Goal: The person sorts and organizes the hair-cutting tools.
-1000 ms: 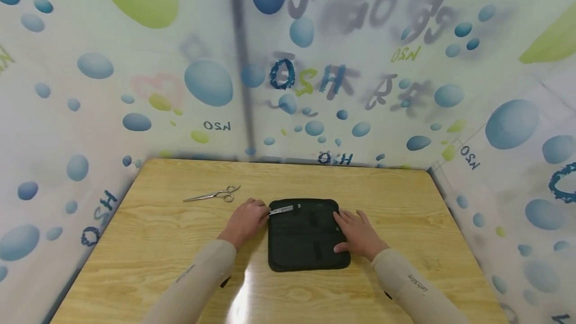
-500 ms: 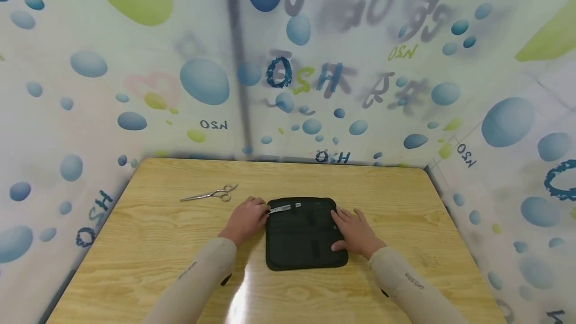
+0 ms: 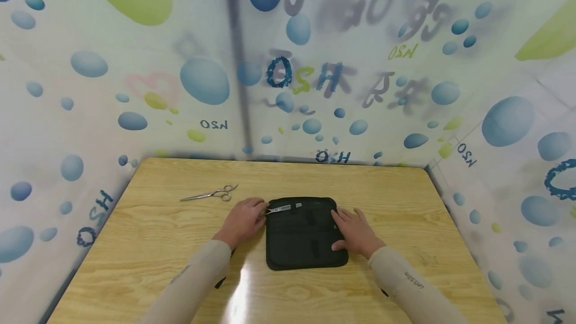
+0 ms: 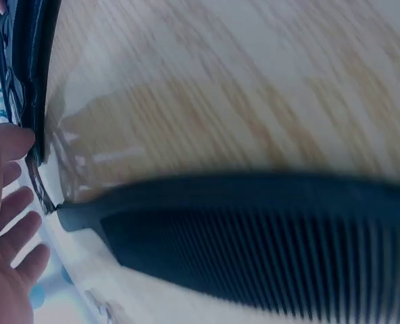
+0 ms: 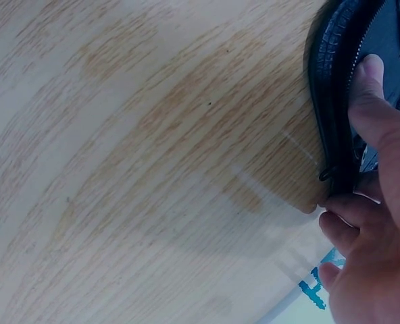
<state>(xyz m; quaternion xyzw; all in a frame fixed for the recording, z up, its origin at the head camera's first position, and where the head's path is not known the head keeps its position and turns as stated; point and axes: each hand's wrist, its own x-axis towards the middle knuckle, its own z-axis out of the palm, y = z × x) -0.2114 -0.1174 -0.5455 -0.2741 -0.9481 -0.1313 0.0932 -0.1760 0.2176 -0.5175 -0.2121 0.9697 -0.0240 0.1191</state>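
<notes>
Left hand [image 3: 243, 220], at the left edge of a black case [image 3: 292, 251]: fingers bent, tips meeting the handle end of slim silver shears [image 3: 281, 209]; whether they pinch it or only touch it cannot be told. Shears: lying on the upper left of the case, directly to the right of that hand, long axis roughly crosswise, rising slightly toward the far side; left hand much the nearer. Right hand [image 3: 355, 233]: fingers and thumb spread, resting over the case's right edge, thumb on its inner face, shears well apart from it. Second scissors, silver [image 3: 204, 196]: on the wooden table [image 3: 148, 244], beyond and left of the left hand, untouched, finger rings toward the case. Dark comb [image 4: 254, 202]: seen in the left wrist view only, narrow end near the fingers.
</notes>
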